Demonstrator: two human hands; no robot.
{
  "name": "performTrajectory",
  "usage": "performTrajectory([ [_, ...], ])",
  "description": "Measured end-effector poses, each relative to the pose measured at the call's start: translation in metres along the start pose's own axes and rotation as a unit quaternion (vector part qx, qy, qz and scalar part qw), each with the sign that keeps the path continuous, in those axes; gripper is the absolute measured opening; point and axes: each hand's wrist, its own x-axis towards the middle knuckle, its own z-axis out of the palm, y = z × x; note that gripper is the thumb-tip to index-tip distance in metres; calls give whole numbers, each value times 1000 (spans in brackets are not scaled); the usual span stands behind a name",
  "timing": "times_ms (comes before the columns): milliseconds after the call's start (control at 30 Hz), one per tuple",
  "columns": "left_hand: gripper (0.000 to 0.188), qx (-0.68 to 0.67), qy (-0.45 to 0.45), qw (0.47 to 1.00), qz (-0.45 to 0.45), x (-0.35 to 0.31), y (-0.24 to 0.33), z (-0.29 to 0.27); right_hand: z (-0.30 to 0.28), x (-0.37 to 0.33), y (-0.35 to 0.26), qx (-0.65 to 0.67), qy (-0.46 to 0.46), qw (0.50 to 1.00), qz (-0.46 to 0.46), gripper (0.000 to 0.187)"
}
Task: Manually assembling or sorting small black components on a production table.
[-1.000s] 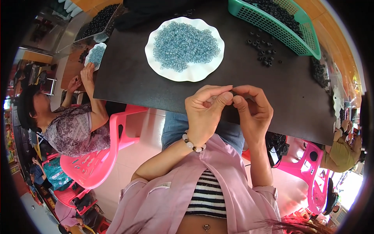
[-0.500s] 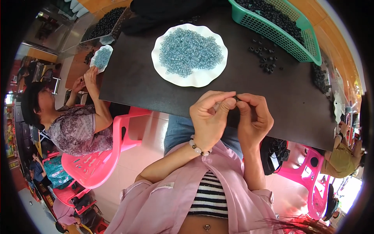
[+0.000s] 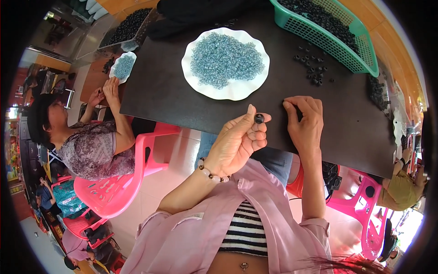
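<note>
My left hand [image 3: 237,139], with a beaded bracelet at the wrist, pinches a small round black plastic piece [image 3: 259,118] between thumb and fingers, its hollow face turned up. To its right, my right hand [image 3: 306,121] is over the table's near part with thumb and forefinger pressed together. Whatever those fingertips hold, if anything, is too small to make out. Beyond my hands a white wavy-rimmed plate [image 3: 186,68] bears a heap of small clear bluish rings [image 3: 228,59]. Loose black pieces [image 3: 315,73] like the held one lie on the dark table [image 3: 169,86].
A green perforated basket [image 3: 326,39] full of black pieces stands at the far right. Black cloth [image 3: 196,16] lies at the back. On the left, a person [image 3: 91,141] works on a pink chair [image 3: 109,196] by a smaller white dish [image 3: 132,59] and a clear bin [image 3: 127,29].
My hands have come apart from their shared pinch. The left has turned, showing the black piece; the right has moved right and slightly farther over the table.
</note>
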Motion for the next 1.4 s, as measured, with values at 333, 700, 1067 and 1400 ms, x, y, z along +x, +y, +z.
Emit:
performTrajectory([
  [333,44,95,10,995,17,1,-1,-3,2,7,7,-26,8,1000,9,16],
  [700,46,243,24,964,106,1,-9,7,-31,-13,-46,376,-174,908,59,25],
  [1067,35,148,-30,987,58,-4,-8,-12,-25,-10,-49,288,-109,951,-15,20],
  [1400,25,105,-52,992,47,-14,4,-25,-23,12,-55,196,-164,956,-147,21],
])
